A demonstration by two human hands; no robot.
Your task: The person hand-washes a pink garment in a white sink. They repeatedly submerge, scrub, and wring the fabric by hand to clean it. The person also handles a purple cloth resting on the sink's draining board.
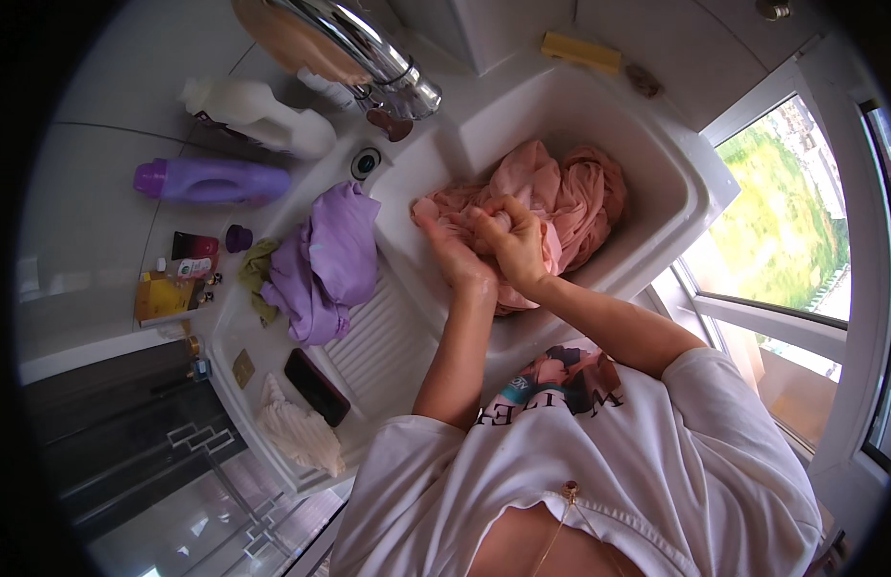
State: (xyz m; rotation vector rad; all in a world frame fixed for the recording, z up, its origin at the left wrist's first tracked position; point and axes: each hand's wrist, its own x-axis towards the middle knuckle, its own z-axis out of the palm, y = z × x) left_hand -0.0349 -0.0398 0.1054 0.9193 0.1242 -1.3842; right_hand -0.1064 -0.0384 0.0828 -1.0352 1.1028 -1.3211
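Note:
A heap of wet-looking pink cloth (593,205) lies in the deep basin of a white laundry sink (445,155). My right hand (519,241) grips a bunched fold of it, fingers curled around the fabric. Beside it, my left hand (461,252) has its palm turned up against the same cloth, with part of the fabric lying over its fingers. Both wrists are close together over the basin's near side. The lower part of the cloth is hidden behind my hands and forearms.
A chrome faucet (409,90) overhangs the basin's far left. Purple cloth (337,267) lies on the ribbed washboard (380,339), with a smartphone (317,387) nearby. A white bottle (272,119) and a purple bottle (218,180) stand along the wall. A yellow bar (581,53) rests on the back rim.

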